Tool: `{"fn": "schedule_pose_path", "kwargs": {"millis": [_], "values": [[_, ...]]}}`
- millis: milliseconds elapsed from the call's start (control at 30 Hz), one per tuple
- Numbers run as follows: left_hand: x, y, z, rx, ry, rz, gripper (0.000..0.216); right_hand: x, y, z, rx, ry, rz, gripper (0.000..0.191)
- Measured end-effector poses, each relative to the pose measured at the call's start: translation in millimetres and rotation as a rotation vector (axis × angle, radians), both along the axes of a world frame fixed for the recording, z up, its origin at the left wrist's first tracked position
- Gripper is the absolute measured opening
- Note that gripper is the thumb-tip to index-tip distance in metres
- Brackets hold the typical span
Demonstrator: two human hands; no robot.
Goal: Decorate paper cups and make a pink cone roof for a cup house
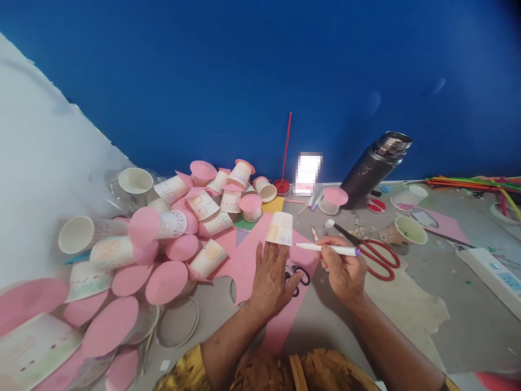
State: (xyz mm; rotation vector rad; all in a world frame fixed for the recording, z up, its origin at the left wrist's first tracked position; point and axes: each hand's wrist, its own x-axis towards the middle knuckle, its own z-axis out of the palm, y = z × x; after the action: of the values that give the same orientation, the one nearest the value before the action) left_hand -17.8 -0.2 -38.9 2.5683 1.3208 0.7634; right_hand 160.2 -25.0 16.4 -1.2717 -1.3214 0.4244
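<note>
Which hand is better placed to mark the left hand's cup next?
Probably the right hand: it grips the marker, its tip pointing toward the cup, while the left hand touches the cup's lower edge.

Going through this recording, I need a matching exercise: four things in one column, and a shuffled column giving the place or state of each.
1. White plastic marker with purple end
2. Red-handled metal scissors
3. Black cylindrical metal flask
4. White tapered paper cup with orange drawing

A. Open-topped, near the blue wall
B. By the left hand's fingertips
C. In the right hand
D. Lying beside the right hand

Pairs: 1-C, 2-D, 3-A, 4-B
</note>
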Motion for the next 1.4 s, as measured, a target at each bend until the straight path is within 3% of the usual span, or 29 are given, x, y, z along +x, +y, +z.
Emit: {"fn": "schedule_pose_path", "kwargs": {"millis": [200,300,467,633,800,1000,1167,1300,1400], "values": [[-3,3,10.4,-0.091,-0.111,-0.021,0.080,6,-1,-7.7,0.005,0.185,-0.001,0.023],[-6,3,21.6,-0.240,-0.288,-0.070,0.086,7,0,-7.5,0.042,0.238,-0.018,0.023],[-8,6,38.6,-0.751,-0.891,-0.171,0.088,8,4,-6.8,0.035,0.256,-0.042,0.027],[-9,17,46.3,-1.373,-1.597,-0.228,0.055,10,10,-4.0,-0.030,0.186,-0.112,0.034],[-14,20,44.1,-1.728,-1.796,-0.242,0.047,17,11,-1.8,-0.161,0.168,0.018,0.046],[-13,17,40.9,-1.853,-1.759,-0.277,0.049,26,13,-2.1,-0.195,0.190,0.119,0.042],[-13,17,41.2,-1.869,-1.750,-0.229,0.055,30,13,-2.4,-0.203,0.126,0.093,0.043],[-14,17,42.3,-1.793,-1.722,-0.262,0.056,28,13,0.6,-0.181,0.112,0.051,0.045],[-12,15,44.6,-1.621,-1.571,-0.337,0.064,26,14,1.8,-0.198,0.136,-0.004,0.043]]}}
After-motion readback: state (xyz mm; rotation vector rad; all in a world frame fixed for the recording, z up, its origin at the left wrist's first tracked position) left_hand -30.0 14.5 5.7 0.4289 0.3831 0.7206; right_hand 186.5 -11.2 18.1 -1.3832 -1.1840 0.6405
